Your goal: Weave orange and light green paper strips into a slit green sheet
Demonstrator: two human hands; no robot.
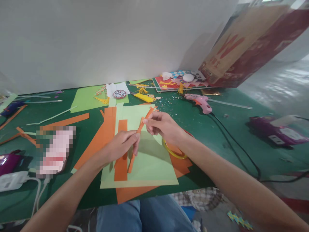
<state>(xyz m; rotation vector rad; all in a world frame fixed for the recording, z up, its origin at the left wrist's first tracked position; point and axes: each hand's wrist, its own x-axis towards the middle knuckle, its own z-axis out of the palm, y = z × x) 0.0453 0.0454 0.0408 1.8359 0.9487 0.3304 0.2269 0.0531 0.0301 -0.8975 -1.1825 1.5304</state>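
Pinching a narrow orange paper strip (140,126), the left fingers (133,139) and right fingers (151,122) are clamped on it over a light-green sheet (154,166). It seems partly folded lengthwise (my guess); the wider orange strip (120,170) beneath the left fingers lies flat, apparently unworked. Beyond them sit a yellow utility knife (143,97) and pink glue gun (200,101); a yellow ring (177,156) crowds the right fingers' near side.

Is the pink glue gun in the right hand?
No, the pink glue gun lies on the green tabletop, while the right hand pinches a narrow orange paper strip.
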